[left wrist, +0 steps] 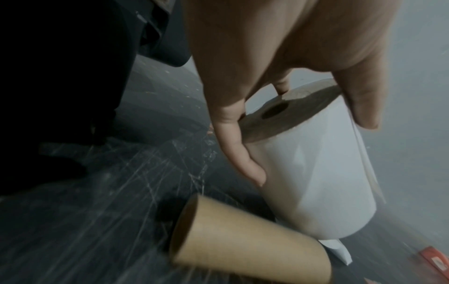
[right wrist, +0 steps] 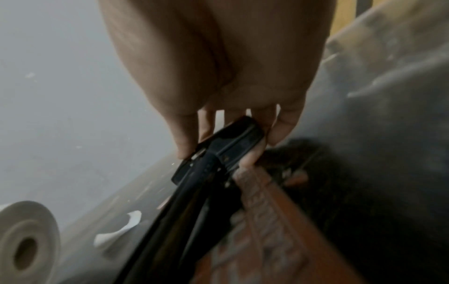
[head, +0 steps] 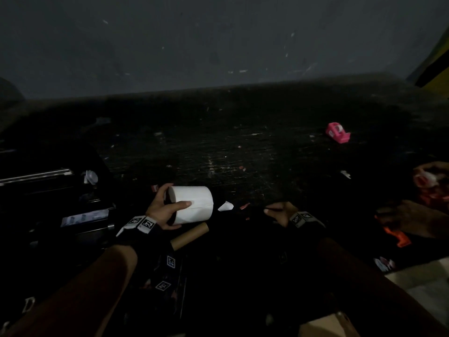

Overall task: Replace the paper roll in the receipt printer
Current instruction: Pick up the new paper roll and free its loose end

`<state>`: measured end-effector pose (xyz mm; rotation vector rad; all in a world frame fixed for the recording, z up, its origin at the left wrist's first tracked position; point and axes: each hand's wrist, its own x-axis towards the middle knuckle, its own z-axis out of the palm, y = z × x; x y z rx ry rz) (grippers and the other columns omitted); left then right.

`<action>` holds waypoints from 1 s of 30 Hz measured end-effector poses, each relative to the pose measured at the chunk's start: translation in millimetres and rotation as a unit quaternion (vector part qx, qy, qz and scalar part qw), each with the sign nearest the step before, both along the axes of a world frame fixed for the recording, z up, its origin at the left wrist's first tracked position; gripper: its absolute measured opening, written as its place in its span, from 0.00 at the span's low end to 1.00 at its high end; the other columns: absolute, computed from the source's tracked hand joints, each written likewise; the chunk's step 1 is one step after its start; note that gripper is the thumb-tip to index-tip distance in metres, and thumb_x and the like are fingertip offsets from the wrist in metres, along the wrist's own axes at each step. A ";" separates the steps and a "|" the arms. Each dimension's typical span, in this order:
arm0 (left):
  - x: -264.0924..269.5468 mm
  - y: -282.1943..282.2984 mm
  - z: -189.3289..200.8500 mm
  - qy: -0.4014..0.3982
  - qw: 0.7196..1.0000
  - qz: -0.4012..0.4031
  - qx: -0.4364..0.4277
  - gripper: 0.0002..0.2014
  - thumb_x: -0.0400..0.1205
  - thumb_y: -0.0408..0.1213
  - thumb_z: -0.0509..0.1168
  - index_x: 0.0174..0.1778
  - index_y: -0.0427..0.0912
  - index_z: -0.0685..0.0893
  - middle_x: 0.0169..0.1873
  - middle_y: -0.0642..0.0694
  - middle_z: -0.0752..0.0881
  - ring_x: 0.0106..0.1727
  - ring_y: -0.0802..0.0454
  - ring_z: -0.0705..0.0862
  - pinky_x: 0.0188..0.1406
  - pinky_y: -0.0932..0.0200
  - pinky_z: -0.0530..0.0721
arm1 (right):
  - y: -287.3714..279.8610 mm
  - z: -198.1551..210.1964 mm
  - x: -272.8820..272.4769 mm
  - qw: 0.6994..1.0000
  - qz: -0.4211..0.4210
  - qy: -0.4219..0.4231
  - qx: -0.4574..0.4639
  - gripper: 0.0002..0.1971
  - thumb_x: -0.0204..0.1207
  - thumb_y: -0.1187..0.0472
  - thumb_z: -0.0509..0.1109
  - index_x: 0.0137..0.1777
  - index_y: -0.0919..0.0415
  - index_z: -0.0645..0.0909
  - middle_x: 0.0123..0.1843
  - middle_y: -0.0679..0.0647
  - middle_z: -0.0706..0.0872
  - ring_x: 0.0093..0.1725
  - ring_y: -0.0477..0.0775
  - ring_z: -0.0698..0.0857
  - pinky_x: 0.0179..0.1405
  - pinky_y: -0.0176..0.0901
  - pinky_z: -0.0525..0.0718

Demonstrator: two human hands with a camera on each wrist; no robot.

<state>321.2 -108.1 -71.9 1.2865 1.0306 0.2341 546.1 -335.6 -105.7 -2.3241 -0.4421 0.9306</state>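
White paper roll (head: pixel 192 204) gripped in left hand (head: pixel 163 208), just above cardboard core (head: pixel 190 235). Right hand (head: pixel 279 213) right of roll, pinching black part (right wrist: pixel 219 151).

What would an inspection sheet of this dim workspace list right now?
Surface: dark, scratched table.
Job's things: white paper roll; empty cardboard core lying beside it; black printer at left.
Clutter: pink tape dispenser, paper scrap, red bits.
Hands: left hand grips the paper roll; right hand holds a black part.
Cables: nothing seen.
Surroundings: grey wall.
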 end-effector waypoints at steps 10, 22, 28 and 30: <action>-4.4 3.4 8.7 -0.046 0.998 0.031 0.034 0.28 0.71 0.32 0.75 0.56 0.63 0.71 0.72 0.48 0.71 0.68 0.35 0.75 0.40 0.42 0.85 | -13.1 19.7 2.2 0.975 -0.111 -0.024 0.193 0.17 0.76 0.62 0.68 0.64 0.68 0.80 0.61 0.62 0.84 0.59 0.56 0.82 0.59 0.45 0.78; -26.5 7.3 90.6 -0.246 0.969 -0.008 -0.018 0.28 0.72 0.32 0.71 0.63 0.62 0.72 0.56 0.52 0.79 0.54 0.44 0.82 0.44 0.38 0.85 | 32.3 152.4 -57.1 0.838 -0.218 -0.202 0.458 0.16 0.75 0.60 0.70 0.62 0.63 0.82 0.55 0.56 0.86 0.56 0.48 0.83 0.50 0.20 0.80; -50.7 9.7 127.6 -0.306 0.949 -0.062 -0.031 0.26 0.68 0.35 0.69 0.59 0.62 0.73 0.56 0.51 0.80 0.52 0.43 0.83 0.43 0.39 0.86 | 51.4 185.1 -107.4 0.796 -0.238 -0.178 0.528 0.17 0.76 0.60 0.68 0.64 0.61 0.80 0.60 0.60 0.85 0.59 0.51 0.83 0.66 0.47 0.81; -60.2 12.5 136.0 -0.316 0.945 -0.073 -0.036 0.25 0.67 0.36 0.69 0.57 0.63 0.74 0.56 0.50 0.80 0.52 0.43 0.83 0.43 0.40 0.86 | 52.3 191.7 -121.4 0.787 -0.248 -0.170 0.539 0.17 0.77 0.60 0.68 0.65 0.62 0.79 0.63 0.60 0.84 0.62 0.52 0.82 0.68 0.48 0.80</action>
